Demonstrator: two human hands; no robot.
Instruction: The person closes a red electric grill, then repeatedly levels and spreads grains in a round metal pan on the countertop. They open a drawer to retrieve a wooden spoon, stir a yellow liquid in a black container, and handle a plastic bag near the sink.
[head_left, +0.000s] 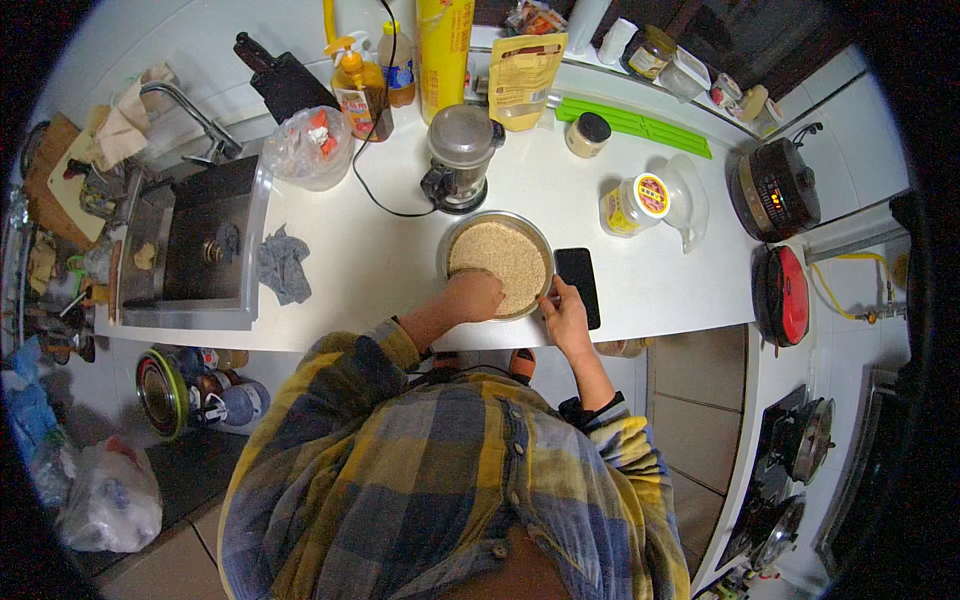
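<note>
A round metal pan (442, 259) stands near the counter's front edge, filled with pale tan grains or crumbs (499, 247). My left hand (476, 295) reaches over the near left rim, fingers curled down against the tan surface. The fingertips are hidden, so I cannot tell if they hold anything. At the right rim, the thumb and fingers of my right hand (566, 311) grip the pan's edge. A black smartphone (579, 289) lies flat just right of the pan, partly beside that hand.
Behind the pan stands a blender-like appliance (459, 154) with a trailing cord. A grey cloth (283, 265) lies near the sink (255, 247). To the right are a lidded jar (630, 206), a clear plastic container (686, 202), an electric cooker (772, 191) and a red appliance (791, 296).
</note>
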